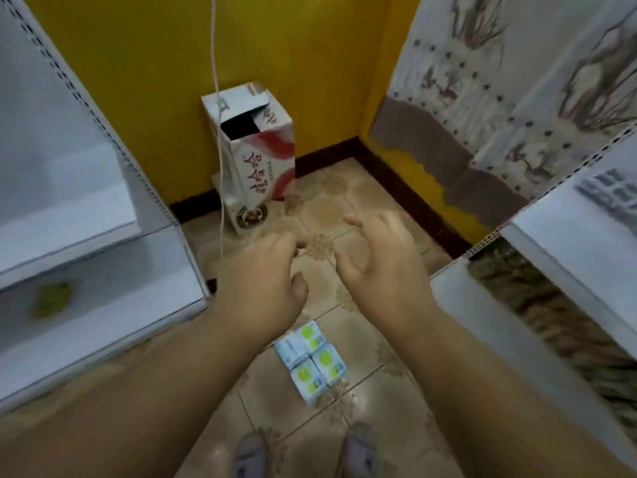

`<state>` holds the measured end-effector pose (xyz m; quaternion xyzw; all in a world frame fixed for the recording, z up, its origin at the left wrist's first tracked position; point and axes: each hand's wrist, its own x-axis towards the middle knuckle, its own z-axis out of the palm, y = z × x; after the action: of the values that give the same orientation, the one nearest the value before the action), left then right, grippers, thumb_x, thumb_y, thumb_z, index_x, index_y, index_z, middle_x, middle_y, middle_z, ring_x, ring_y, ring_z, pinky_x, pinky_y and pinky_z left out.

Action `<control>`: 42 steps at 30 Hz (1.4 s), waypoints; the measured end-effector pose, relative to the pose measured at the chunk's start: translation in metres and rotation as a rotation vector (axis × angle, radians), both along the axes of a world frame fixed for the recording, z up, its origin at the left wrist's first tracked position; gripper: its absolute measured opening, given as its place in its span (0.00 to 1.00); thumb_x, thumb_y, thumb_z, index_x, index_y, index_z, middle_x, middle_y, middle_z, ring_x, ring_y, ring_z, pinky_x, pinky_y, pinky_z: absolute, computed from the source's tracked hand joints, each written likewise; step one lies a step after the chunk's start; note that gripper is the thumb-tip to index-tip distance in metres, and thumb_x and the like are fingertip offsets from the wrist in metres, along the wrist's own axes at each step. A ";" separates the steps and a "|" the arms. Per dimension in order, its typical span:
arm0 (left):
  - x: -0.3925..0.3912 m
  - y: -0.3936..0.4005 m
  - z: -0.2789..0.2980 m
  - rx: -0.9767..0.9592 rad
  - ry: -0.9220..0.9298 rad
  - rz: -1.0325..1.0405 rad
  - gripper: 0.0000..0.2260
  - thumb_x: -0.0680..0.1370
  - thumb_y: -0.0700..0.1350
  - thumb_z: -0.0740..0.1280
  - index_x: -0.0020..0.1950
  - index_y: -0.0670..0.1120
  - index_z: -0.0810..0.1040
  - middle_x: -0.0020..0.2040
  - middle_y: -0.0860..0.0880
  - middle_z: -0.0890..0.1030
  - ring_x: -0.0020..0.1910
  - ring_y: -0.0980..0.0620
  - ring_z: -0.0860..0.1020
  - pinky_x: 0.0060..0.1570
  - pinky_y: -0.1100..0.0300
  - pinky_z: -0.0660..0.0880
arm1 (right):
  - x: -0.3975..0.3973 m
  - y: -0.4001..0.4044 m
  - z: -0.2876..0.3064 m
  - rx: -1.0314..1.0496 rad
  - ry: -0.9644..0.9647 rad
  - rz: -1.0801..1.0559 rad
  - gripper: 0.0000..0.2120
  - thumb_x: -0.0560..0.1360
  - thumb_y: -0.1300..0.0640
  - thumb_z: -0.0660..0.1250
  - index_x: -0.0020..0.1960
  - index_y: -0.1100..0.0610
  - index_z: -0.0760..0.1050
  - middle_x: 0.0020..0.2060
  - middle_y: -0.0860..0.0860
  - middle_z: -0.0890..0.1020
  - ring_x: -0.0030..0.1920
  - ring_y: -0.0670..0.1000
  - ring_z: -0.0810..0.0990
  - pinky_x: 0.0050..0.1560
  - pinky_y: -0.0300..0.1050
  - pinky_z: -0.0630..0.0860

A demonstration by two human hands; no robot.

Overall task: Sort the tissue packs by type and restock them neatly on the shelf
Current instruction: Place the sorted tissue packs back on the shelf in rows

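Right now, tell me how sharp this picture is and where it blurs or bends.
Head view: soft overall; both hands, left and right, are motion-smeared; the tissue packs and the carton have unreadable print; wide-angle bending tilts the shelf edges; dim light, faint glare on the floor tiles.

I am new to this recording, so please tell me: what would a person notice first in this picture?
First, the two bare hands, left hand and right hand, reach forward over the tiled floor holding nothing. Below them, a small cluster of tissue packs lies on the floor. Behind, an opened red-and-white carton stands against the yellow wall.
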<state>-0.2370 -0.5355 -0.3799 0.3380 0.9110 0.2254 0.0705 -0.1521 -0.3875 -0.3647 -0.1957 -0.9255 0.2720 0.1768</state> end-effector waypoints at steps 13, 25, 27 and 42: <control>0.025 -0.039 -0.468 -0.234 -0.483 0.206 0.18 0.76 0.45 0.66 0.66 0.53 0.71 0.56 0.54 0.77 0.54 0.51 0.77 0.48 0.57 0.71 | 0.022 -0.033 -0.472 -0.343 -0.517 -0.062 0.19 0.74 0.55 0.69 0.64 0.50 0.73 0.59 0.48 0.73 0.54 0.47 0.76 0.49 0.44 0.74; 0.078 -0.014 -0.725 -0.081 -1.122 0.783 0.11 0.75 0.50 0.73 0.51 0.45 0.76 0.40 0.51 0.78 0.39 0.54 0.77 0.36 0.65 0.74 | 0.040 0.034 -0.732 -0.403 -0.915 -0.150 0.34 0.73 0.52 0.73 0.74 0.60 0.63 0.66 0.60 0.73 0.65 0.61 0.74 0.63 0.52 0.72; 0.086 -0.011 -0.750 -0.054 -1.123 0.819 0.17 0.73 0.52 0.75 0.53 0.42 0.80 0.46 0.47 0.83 0.43 0.51 0.81 0.42 0.59 0.79 | 0.038 0.037 -0.754 -0.445 -0.940 -0.163 0.32 0.71 0.51 0.75 0.69 0.62 0.68 0.63 0.60 0.76 0.62 0.60 0.77 0.60 0.52 0.75; 0.037 0.013 -0.323 0.367 -0.961 0.719 0.15 0.77 0.44 0.71 0.61 0.47 0.69 0.52 0.47 0.80 0.51 0.45 0.81 0.52 0.45 0.80 | 0.062 0.033 -0.324 -0.945 -0.287 -0.373 0.17 0.70 0.66 0.73 0.56 0.55 0.77 0.47 0.52 0.85 0.43 0.51 0.85 0.43 0.47 0.83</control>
<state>-0.1995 -0.5226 -0.7033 -0.1221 0.7807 0.5146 0.3328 -0.0898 -0.3548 -0.6888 -0.4507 -0.6663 0.5939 -0.0136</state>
